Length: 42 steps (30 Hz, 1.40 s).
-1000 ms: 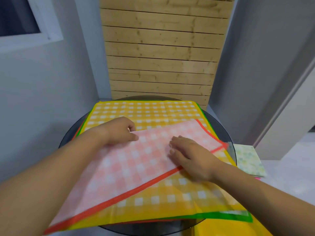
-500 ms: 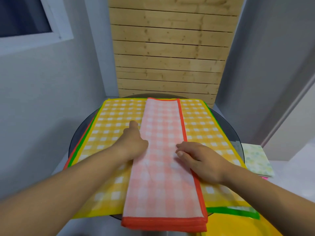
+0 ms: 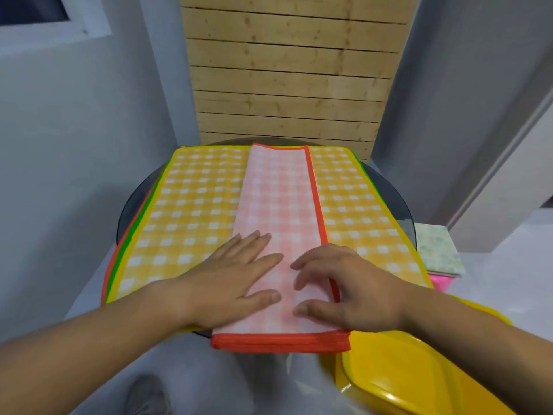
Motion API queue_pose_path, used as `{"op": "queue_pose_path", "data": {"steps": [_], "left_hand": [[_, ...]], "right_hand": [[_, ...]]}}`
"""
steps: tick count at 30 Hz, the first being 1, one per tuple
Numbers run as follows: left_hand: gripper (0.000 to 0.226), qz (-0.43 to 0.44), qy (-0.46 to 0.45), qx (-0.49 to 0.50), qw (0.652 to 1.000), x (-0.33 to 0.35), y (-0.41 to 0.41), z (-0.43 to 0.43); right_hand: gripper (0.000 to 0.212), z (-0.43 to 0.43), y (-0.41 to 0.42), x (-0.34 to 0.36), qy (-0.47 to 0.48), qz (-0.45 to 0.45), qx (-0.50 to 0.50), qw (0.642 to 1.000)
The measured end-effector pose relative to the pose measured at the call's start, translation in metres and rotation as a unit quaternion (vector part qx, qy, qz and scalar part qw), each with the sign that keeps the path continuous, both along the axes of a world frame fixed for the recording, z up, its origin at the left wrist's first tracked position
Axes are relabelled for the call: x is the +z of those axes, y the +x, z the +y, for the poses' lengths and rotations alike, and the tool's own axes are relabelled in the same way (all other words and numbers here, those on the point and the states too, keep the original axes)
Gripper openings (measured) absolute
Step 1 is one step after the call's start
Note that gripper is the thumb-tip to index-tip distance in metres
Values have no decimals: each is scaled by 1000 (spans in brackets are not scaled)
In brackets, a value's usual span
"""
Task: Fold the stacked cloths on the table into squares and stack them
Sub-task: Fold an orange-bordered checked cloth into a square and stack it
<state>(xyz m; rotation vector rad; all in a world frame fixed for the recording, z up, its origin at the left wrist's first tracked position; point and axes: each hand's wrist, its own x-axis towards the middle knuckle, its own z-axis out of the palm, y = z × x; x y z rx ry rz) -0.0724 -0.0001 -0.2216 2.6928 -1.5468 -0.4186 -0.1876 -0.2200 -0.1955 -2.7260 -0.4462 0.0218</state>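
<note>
Atop the yellow checked cloth (image 3: 194,211), down its middle, lies the folded pink strip (image 3: 278,199), position unchanged. Left hand (image 3: 230,280), previously farther up the strip's left edge, now presses flat near its near end, fingers straight. Right hand (image 3: 344,289) rests alongside, fingers spread, loosely bent.

The person has bare forearms (image 3: 89,339), light grey trousers (image 3: 215,381) and a grey shoe (image 3: 146,396).
</note>
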Motion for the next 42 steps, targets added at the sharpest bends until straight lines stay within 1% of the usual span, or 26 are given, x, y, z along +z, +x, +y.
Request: {"op": "queue_pose_path", "data": {"steps": [4, 8, 11, 17, 27, 31, 32, 33, 34, 35, 36, 37, 38, 39, 40, 41, 42], "left_hand": [[84, -21, 20, -8, 1000, -7, -1, 4], [87, -14, 17, -4, 1000, -6, -3, 3], [87, -14, 18, -2, 1000, -6, -3, 4], [76, -20, 19, 1, 1000, -7, -2, 4], [78, -14, -15, 1, 1000, -14, 1, 4], [78, 28, -49, 15, 998, -12, 3, 3], [79, 57, -60, 27, 996, -10, 5, 3], [79, 111, -82, 50, 989, -6, 8, 2], [76, 196, -124, 92, 968, 1, 9, 1], [73, 299, -189, 148, 924, 9, 12, 0], [74, 396, -262, 197, 858, 16, 16, 1], [78, 460, -324, 228, 795, 23, 21, 3], [84, 495, -371, 243, 747, 28, 26, 7], [90, 518, -410, 249, 708, 32, 32, 12], [94, 529, -443, 250, 679, 32, 38, 18], [99, 535, -466, 250, 659, 33, 43, 22], [105, 535, -476, 251, 651, 32, 49, 25]], "right_hand": [[33, 6, -16, -5, 15, -19, 17, 1000], [47, 12, -33, -14, 49, -20, 24, 998], [50, 16, -42, -22, 40, -35, 29, 998], [43, 23, -46, -31, 25, -85, 13, 996], [33, 26, -47, -32, 3, -119, 24, 993], [24, 28, -47, -28, 3, -144, 38, 989], [23, 29, -47, -26, 12, -149, 34, 988], [21, 29, -46, -22, 28, -151, 25, 988], [18, 29, -44, -18, 49, -152, 12, 987], [17, 28, -42, -12, 67, -154, -2, 986], [15, 27, -39, -6, 82, -158, -15, 984], [14, 25, -35, 1, 94, -162, -30, 982], [13, 23, -32, 8, 107, -167, -48, 979], [11, 21, -27, 15, 120, -173, -65, 975], [10, 19, -22, 22, 133, -180, -79, 971], [9, 16, -17, 29, 143, -188, -91, 967], [9, 14, -10, 35, 148, -194, -104, 964]]}}
